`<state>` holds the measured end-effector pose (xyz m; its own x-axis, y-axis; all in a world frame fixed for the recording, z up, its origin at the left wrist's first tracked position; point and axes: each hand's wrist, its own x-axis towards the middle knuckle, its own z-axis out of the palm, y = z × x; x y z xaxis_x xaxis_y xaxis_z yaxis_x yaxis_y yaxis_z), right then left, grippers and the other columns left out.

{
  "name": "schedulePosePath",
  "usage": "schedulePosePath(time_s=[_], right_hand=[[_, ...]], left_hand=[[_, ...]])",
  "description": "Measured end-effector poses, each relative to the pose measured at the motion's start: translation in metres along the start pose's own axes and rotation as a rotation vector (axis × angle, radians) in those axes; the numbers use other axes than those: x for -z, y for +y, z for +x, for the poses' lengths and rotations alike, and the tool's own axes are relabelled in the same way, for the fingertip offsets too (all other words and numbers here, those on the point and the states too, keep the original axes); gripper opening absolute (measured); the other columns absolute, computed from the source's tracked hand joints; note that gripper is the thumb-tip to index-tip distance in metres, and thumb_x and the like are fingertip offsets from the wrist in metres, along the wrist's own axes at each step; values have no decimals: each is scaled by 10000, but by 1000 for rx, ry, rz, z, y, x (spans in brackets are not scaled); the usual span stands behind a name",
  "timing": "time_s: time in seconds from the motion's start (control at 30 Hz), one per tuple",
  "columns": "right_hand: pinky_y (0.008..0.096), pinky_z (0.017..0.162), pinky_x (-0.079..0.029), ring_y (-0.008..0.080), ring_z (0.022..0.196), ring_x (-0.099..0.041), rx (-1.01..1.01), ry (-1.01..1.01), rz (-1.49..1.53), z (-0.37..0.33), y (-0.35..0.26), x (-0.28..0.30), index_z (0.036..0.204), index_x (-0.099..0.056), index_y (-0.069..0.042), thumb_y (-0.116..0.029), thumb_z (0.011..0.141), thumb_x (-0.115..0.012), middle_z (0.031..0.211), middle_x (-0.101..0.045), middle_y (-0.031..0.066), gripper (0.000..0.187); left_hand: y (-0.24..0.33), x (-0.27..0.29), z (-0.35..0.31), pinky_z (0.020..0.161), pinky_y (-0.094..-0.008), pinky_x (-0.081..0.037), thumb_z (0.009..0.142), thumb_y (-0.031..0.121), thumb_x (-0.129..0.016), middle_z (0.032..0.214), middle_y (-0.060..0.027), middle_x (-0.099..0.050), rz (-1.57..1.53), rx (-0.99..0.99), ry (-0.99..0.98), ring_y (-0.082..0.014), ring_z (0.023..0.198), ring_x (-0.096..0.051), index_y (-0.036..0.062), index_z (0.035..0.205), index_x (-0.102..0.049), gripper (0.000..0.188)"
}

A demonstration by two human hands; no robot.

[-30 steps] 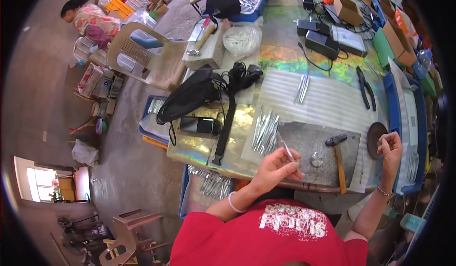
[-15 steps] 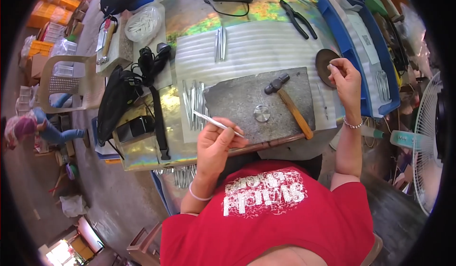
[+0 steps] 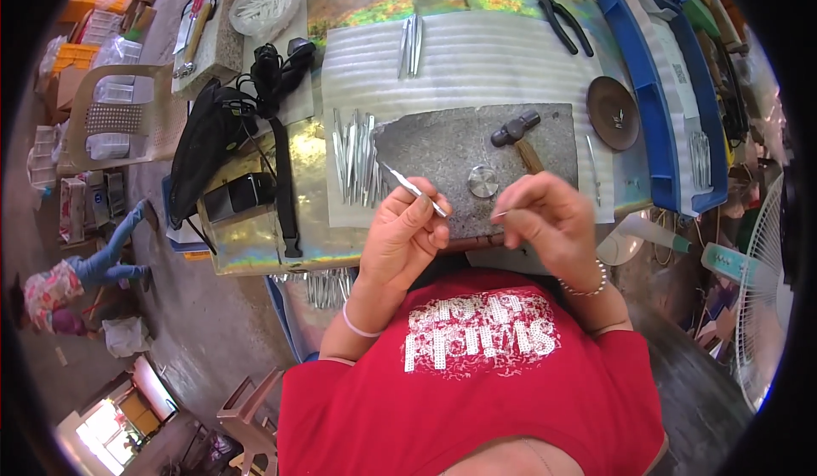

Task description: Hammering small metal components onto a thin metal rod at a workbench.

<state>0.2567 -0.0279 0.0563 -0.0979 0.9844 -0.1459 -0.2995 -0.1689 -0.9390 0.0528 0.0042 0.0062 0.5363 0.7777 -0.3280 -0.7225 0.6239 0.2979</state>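
Observation:
My left hand [image 3: 400, 233] is closed around a slim, tapered silver metal piece [image 3: 398, 180], tilted with its far end up and left. Close by on the right, my right hand [image 3: 551, 225] pinches a thin, tiny pin-like bit [image 3: 499, 214]; its exact kind is too small to tell. Beyond both hands lies a grey stone slab [image 3: 434, 140] bearing a round shiny metal disc [image 3: 482, 181] and a hammer [image 3: 517, 129], whose wooden handle is partly hidden by my right hand. Several similar slim silver pieces [image 3: 353, 163] lie left of the slab.
Right of the slab sit a brown dish [image 3: 606, 106] with tiny bits and a thin metal tool [image 3: 593, 170]. Pliers [image 3: 559, 17], another bunch of silver pieces [image 3: 411, 46] and a blue tray [image 3: 634, 68] lie farther off. A black bag [image 3: 208, 148] is at left, a fan [image 3: 757, 280] at right.
My right hand has come from the brown dish, left and nearer, to beside my left hand, with a tiny bit pinched in it. The left hand still holds the silver piece.

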Motion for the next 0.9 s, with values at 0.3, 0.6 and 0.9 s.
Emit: schedulePosePath(time_s=[0.3,0.6,0.9], right_hand=[[220,581,-488,107,741,-577,380,-56,-337,13,20,-30,911,-538,-19,-28,876,-600,968,-561,85,72],[229,560,-493,114,728,-571,359,-15,-351,11,21,-38,929,-525,-22,-43,877,-607,965,-554,95,99],[255,613,-470,158,718,-559,712,27,-794,19,29,-42,944,-497,-10,-43,898,-583,932,-526,124,103]], left_hand=[[-7,-8,-6,616,-225,-543,925,149,-576,891,-93,-637,-147,117,5,-135,675,-630,64,1039,-526,151],[-5,-12,-9,672,-255,-519,927,189,-579,886,-51,-637,-190,150,-57,-111,670,-610,71,1036,-524,170],[-9,-5,-9,626,-222,-513,933,174,-568,921,-76,-632,-161,64,0,-122,691,-611,67,1028,-546,145]])
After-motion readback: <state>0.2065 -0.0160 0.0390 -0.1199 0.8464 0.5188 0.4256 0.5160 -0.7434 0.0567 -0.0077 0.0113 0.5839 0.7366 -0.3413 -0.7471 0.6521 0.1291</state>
